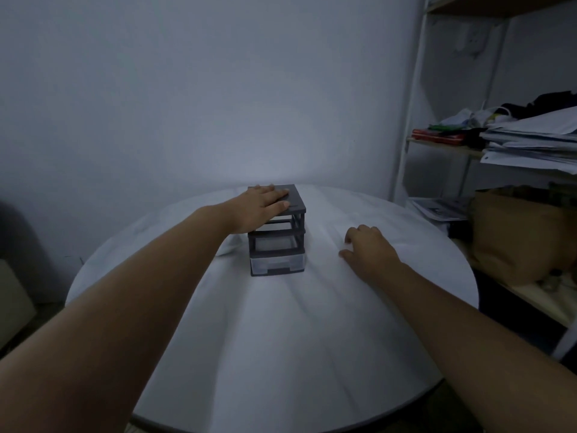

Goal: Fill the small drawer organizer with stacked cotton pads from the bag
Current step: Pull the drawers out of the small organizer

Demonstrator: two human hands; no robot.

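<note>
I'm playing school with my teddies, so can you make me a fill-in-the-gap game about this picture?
The left hand rests flat on the ____ of the drawer organizer.
Only its ____ slot holds a drawer.
The table under the right hand is ____ in shape.
Missing words: top, bottom, round.

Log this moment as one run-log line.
left hand: flat on top of drawer organizer | right hand: on table, fingers curled, hold unclear | bottom drawer: in, upper slots look empty | bag: not visible
</note>
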